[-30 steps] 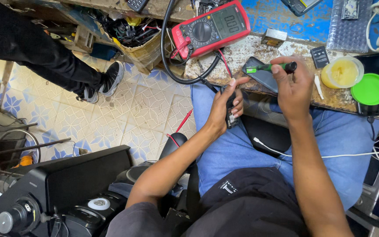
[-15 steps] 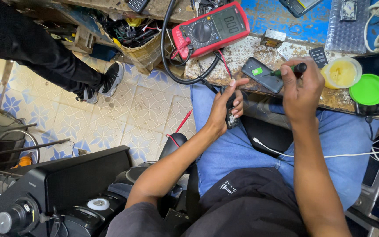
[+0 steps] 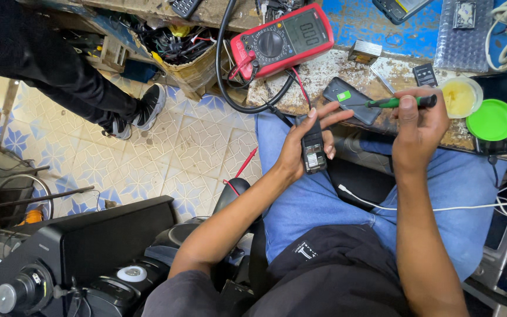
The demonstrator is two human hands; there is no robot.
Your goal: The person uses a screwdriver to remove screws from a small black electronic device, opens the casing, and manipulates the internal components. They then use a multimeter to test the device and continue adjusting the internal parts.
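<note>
Tiled floor (image 3: 165, 147) fills the left, blue flower pattern; another person's dark trouser leg and black shoe (image 3: 148, 105) stand on it near the top left; black speaker box (image 3: 89, 246) bottom left with round dials in front of it; worn worktop (image 3: 335, 73) runs across the top, chipped blue paint on its far part; red multimeter (image 3: 283, 38) lies on it, tilted, black lead looping off its left side; dark phone (image 3: 352, 100) with a green sticker lies flat on the worktop edge, just beside the right hand; green lid (image 3: 493, 120) and open tub of yellowish paste (image 3: 462, 97) sit at the right end, touching or nearly so; white cable (image 3: 441, 206) crosses the blue-jeaned lap.

Left hand (image 3: 300, 147) over the left thigh, grip clamped on a small black phone (image 3: 312, 149) held upright, back cover off, insides facing the camera, thumb stretched toward the worktop; right hand (image 3: 418, 126) raised above the worktop edge, grip clamped on a green-handled screwdriver (image 3: 400, 101) held level, tip pointing left over the dark phone; cannot tell if the tip touches it.
</note>
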